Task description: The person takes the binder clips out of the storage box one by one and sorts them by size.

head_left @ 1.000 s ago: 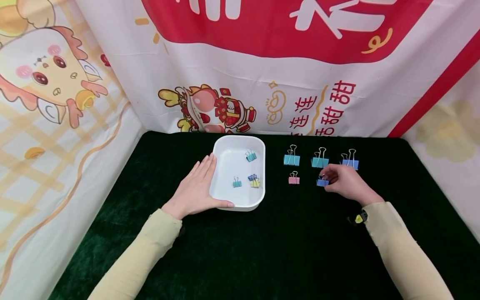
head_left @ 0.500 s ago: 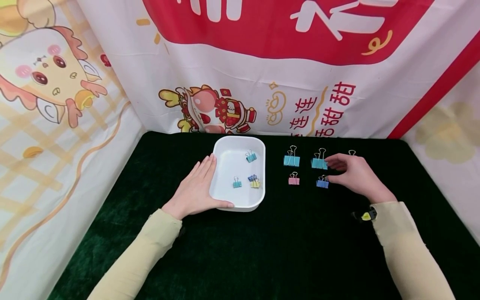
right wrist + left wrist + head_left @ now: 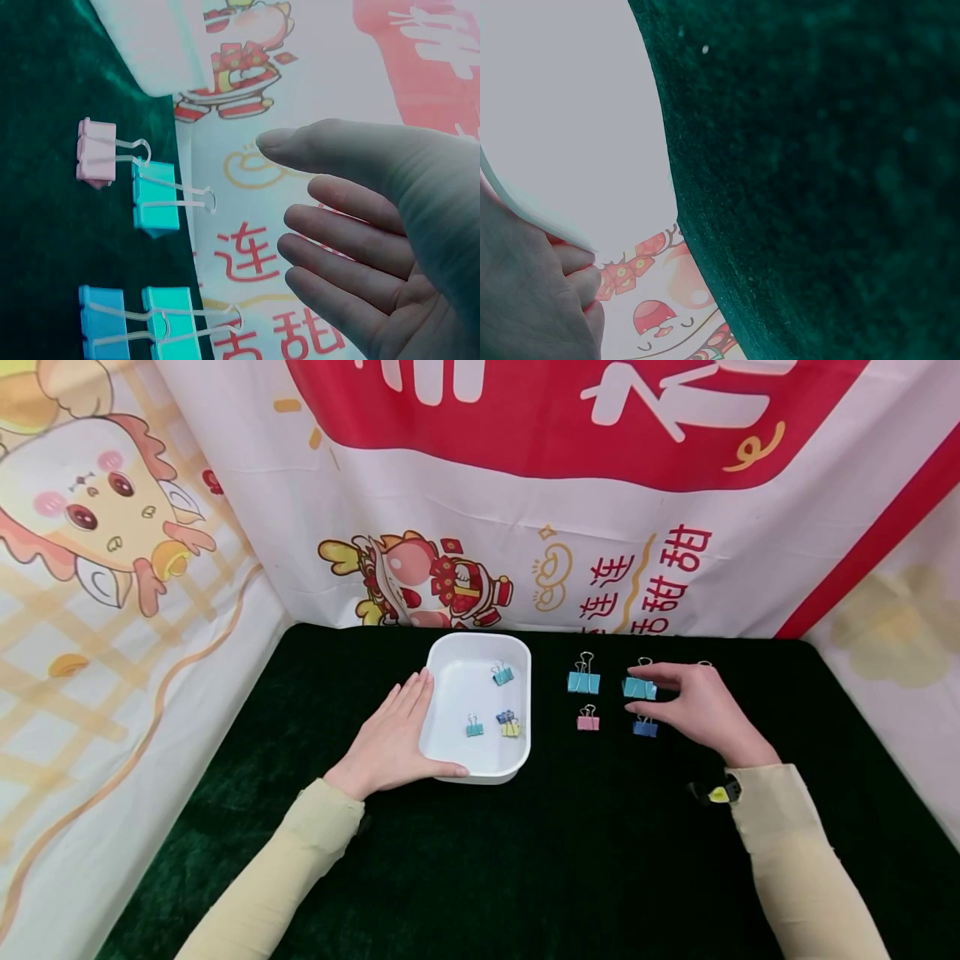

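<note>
A white plastic tray (image 3: 480, 767) stands left of centre. My left hand (image 3: 386, 739) rests along its left side, fingers straight, thumb across the near edge. Over the right-hand clips hovers my right hand (image 3: 701, 706), thumb and fingers apart. Its fingertips are around a large teal binder clip (image 3: 639, 688) in the head view; the right wrist view shows nothing held. A small blue binder clip (image 3: 645, 728) sits just below the thumb. Left of these are another large teal binder clip (image 3: 583, 683) and a small pink binder clip (image 3: 588, 723). A further clip behind the hand is mostly hidden.
Inside the tray lie teal clips (image 3: 502, 675), plus a blue clip (image 3: 507, 717) and a yellow clip (image 3: 511, 729) close together. Dark green cloth (image 3: 525, 868) covers the table. A printed curtain (image 3: 480, 502) hangs along the back edge.
My right hand has left the small blue clip, moved right, then come back left and farther up, fingers spread around the large teal clip. My left hand and the tray have stayed put.
</note>
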Demonstrator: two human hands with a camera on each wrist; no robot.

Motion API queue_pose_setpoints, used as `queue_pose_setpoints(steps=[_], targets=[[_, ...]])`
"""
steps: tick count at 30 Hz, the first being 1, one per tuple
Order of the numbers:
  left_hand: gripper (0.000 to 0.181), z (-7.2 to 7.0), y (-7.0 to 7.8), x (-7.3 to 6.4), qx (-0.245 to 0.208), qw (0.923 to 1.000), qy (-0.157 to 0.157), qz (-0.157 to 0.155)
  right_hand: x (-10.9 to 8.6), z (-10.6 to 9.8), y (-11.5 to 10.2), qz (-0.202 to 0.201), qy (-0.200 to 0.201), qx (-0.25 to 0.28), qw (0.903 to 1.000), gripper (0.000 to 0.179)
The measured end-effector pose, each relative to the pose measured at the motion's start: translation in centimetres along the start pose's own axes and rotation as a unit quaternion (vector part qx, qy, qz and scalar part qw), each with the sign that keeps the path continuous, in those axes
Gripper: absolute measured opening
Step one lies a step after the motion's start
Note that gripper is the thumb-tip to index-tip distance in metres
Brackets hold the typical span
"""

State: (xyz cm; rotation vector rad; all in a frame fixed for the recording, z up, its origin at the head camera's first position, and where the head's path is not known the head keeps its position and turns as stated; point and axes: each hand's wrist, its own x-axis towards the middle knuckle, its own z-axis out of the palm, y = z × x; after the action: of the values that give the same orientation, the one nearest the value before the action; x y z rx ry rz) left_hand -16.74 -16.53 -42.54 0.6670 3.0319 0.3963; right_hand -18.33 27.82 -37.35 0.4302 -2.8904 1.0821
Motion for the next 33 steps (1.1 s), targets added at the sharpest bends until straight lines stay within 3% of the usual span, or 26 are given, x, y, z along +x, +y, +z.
queue_pose_setpoints(steps=[7, 20, 29, 33], targets=[[0.139, 0.0, -0.1, -0.1, 0.003, 1.0000, -0.001, 0.000, 0.6, 1.2, -1.3, -0.004, -0.005, 0.022, 0.9997, 0.053], [0.140, -0.2, -0.1, 0.0, 0.001, 1.0000, -0.004, -0.001, 3.3, 4.6, -4.7, -0.076, -0.037, 0.061, 0.9945, 0.057], [0.139, 0.0, -0.2, 0.0, -0.001, 1.0000, -0.004, -0.002, 5.5, 6.8, -7.4, -0.049, -0.087, 0.082, 0.9916, 0.062], [0.138, 0.1, -0.2, 0.1, -0.004, 1.0000, -0.004, -0.005, 6.6, 8.3, -8.0, -0.057, -0.097, 0.092, 0.9894, 0.065]])
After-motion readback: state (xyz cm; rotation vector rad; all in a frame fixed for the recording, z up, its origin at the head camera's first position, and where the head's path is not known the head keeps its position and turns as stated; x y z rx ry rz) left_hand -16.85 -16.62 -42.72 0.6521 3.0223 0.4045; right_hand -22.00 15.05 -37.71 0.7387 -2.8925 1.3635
